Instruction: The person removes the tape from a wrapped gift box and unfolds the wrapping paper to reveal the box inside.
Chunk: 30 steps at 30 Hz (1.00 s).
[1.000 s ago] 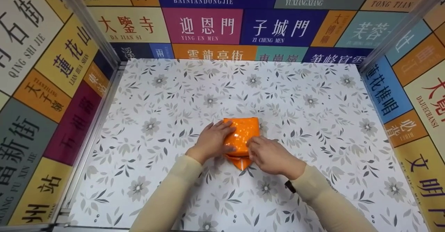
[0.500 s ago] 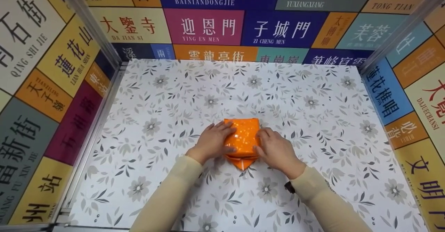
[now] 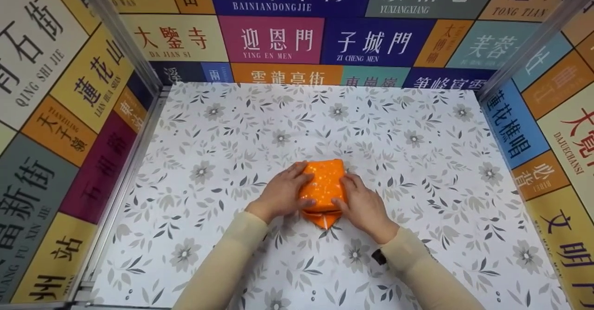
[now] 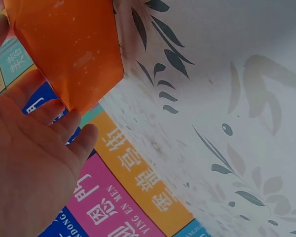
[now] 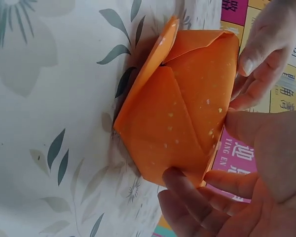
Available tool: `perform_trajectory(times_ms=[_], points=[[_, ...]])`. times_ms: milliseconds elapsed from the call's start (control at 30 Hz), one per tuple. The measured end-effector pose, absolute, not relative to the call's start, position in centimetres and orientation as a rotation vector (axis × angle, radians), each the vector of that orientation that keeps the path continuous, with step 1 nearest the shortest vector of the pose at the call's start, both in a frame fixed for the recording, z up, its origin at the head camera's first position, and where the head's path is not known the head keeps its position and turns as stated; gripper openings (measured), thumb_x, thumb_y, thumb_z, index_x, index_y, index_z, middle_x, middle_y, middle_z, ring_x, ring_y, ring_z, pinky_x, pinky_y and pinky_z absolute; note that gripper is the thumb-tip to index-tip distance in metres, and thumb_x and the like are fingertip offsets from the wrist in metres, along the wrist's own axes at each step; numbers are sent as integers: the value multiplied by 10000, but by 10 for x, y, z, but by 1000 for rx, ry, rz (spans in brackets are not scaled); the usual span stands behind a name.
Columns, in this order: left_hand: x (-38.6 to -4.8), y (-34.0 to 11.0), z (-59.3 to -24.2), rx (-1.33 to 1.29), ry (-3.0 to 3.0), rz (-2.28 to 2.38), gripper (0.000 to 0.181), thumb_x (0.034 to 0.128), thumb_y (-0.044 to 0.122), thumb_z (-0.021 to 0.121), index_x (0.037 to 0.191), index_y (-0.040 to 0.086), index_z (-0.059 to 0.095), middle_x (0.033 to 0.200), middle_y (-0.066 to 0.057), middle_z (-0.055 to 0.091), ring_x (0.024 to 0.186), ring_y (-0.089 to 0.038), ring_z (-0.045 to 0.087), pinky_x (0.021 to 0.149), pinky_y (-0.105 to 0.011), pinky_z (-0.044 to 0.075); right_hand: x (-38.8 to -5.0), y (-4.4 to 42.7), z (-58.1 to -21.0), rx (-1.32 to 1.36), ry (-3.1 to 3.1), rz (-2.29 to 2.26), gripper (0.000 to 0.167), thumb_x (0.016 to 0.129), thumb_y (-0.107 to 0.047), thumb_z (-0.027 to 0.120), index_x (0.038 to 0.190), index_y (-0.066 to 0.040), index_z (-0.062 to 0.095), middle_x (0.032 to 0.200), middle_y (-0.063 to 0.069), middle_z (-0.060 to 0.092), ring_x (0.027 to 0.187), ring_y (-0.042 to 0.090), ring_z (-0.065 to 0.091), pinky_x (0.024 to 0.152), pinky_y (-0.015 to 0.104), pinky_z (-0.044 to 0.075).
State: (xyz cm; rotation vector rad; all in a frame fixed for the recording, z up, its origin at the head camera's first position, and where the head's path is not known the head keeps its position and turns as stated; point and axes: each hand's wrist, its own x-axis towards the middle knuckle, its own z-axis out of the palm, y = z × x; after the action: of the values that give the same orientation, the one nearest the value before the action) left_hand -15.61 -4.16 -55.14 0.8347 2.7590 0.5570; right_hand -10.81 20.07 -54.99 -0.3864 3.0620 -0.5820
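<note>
A squarish package in shiny, speckled orange wrapping paper [image 3: 326,182] lies near the middle of the table. At its near end a pointed paper flap [image 3: 323,220] sticks out toward the person, and the folds of that end show in the right wrist view. My left hand [image 3: 284,191] holds the package by its left side, thumb near the front corner. On the opposite side my right hand [image 3: 366,207] grips it, thumb on the near top edge and fingers along the side. The underside of the package [image 4: 74,54] is hidden.
A white tablecloth with grey flowers and leaves [image 3: 204,129] covers the table. Panels with coloured blocks of lettering [image 3: 274,38] stand behind it and at both sides, with metal posts [image 3: 123,31] at the back corners. A dark band [image 3: 379,256] shows at the right sleeve.
My right hand has moved off the near right edge to the right side of the package, its thumb now at the near top. The left hand has shifted slightly, and the package has turned a little.
</note>
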Motion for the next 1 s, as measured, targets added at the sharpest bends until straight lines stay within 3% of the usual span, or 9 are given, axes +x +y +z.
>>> perform_trajectory(times_ms=[133, 233, 400, 533, 700, 833, 1000], points=[[-155, -46, -550, 852, 2788, 605, 505, 988, 450, 554, 1415, 181, 575, 1649, -35, 177, 1503, -235, 140, 1195, -404, 153, -112, 202, -549, -410, 3024, -619, 603, 956, -337, 671, 1446, -32, 497, 1495, 125, 430, 1080, 380, 619, 864, 529, 519], [-155, -50, -548, 882, 2781, 621, 441, 982, 334, 564, 1384, 156, 596, 1631, -36, 239, 1485, -247, 213, 1187, -408, 189, -116, 203, -548, -395, 2999, -623, 580, 964, -317, 660, 1452, -51, 492, 1448, 140, 479, 1134, 367, 599, 880, 532, 516], [-155, -55, -547, 891, 2771, 616, 536, 876, 266, 696, 1386, 151, 580, 1564, -47, 381, 1402, -233, 380, 1138, -402, 313, -124, 204, -547, -318, 3006, -580, 531, 968, -331, 648, 1423, -88, 521, 1298, 148, 588, 1088, 346, 612, 836, 535, 527], [-155, -56, -548, 926, 2839, 615, 575, 796, 228, 783, 1338, 148, 611, 1435, -70, 494, 1240, -259, 517, 1048, -409, 425, -130, 204, -548, -281, 3067, -529, 454, 963, -336, 651, 1349, -106, 583, 1228, 116, 618, 1039, 334, 614, 785, 541, 533], [-153, -55, -553, 983, 2907, 581, 580, 790, 247, 807, 1329, 145, 622, 1474, -94, 455, 1180, -293, 545, 980, -435, 467, -131, 203, -548, -311, 3155, -493, 398, 952, -333, 663, 1280, -111, 621, 1199, 95, 614, 978, 321, 612, 736, 517, 541], [-152, -54, -557, 1011, 2923, 531, 564, 825, 284, 785, 1339, 121, 618, 1567, -73, 376, 1277, -289, 505, 1024, -454, 440, -124, 201, -547, -376, 3179, -447, 492, 931, -404, 671, 1306, -92, 611, 1275, 120, 593, 1013, 343, 609, 761, 521, 541], [-152, -53, -557, 1026, 2936, 479, 570, 825, 282, 795, 1331, 99, 608, 1519, -64, 452, 1276, -268, 523, 1046, -430, 426, -113, 195, -545, -461, 3127, -348, 758, 871, -586, 669, 1407, -65, 541, 1445, 170, 485, 1140, 398, 559, 825, 546, 527]])
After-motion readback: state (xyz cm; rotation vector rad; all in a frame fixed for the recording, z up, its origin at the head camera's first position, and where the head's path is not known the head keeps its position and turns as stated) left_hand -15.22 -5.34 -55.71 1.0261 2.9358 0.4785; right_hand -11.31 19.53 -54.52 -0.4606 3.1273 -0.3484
